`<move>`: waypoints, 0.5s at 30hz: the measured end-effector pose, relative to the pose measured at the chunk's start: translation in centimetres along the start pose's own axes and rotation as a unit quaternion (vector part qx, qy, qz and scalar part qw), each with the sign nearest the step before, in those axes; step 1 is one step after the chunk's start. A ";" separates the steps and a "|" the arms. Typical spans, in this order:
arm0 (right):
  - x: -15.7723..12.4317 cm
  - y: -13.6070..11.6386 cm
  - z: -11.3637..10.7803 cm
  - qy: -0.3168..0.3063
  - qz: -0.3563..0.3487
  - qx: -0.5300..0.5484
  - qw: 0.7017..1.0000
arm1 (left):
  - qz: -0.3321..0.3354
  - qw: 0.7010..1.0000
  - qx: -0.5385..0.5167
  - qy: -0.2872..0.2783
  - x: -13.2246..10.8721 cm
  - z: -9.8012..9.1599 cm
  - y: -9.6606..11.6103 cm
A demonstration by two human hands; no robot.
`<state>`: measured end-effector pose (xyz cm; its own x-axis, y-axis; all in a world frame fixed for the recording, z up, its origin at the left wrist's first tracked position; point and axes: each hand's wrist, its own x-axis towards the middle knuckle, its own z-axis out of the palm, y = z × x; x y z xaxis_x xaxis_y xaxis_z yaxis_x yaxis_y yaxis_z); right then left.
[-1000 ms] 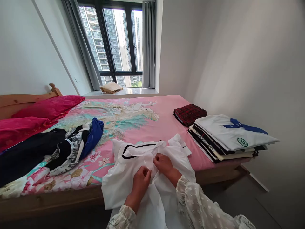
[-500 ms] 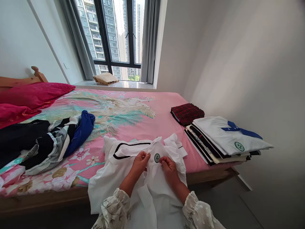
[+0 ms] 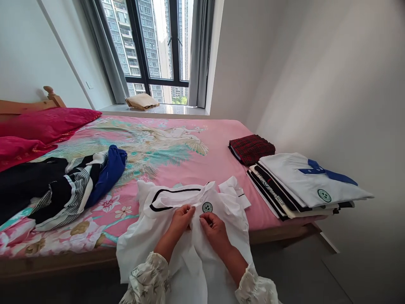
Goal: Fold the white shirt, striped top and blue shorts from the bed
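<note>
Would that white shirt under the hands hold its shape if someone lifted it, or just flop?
The white shirt would probably flop: it lies in soft creases and drapes over the near edge of the bed. It is likely light, since the cloth looks thin. Its round badge may bend less, as it looks flatter than the wrinkled cloth around it.

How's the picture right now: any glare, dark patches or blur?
Head view: glare washes out part of the window; head view: floor dark, soft light bands on the right-hand wall; head view: left hand, right hand and white shirt reasonably sharp, badge detail too small to read.
</note>
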<state>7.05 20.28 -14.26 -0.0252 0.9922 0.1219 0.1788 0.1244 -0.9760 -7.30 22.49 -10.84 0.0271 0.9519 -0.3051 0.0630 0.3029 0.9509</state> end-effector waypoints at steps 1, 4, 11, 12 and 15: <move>-0.1 -0.4 0.4 -0.008 0.002 -0.002 1.000 | 0.003 1.000 0.003 -0.004 -0.2 -0.1 0.1; -0.1 -1.0 1.2 -0.018 0.013 -0.008 1.000 | 0.013 0.999 0.015 -0.029 -0.9 -0.6 0.3; 0.0 -1.4 1.3 -0.026 0.022 -0.047 0.998 | 0.079 0.990 0.109 -0.044 -2.0 -1.3 -0.9; 0.0 -1.4 1.2 -0.020 0.023 -0.052 0.998 | 0.088 0.986 0.134 -0.031 -2.2 -1.4 -1.2; 0.2 -1.2 1.1 -0.002 0.026 -0.059 0.998 | 0.123 0.965 0.231 0.003 -2.6 -1.8 -2.0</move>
<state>5.77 20.36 -13.24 -0.0173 0.9973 0.0708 0.2943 0.0728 -0.9529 -9.28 19.47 -11.88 0.0920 0.9933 -0.0703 0.4931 0.0159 0.8698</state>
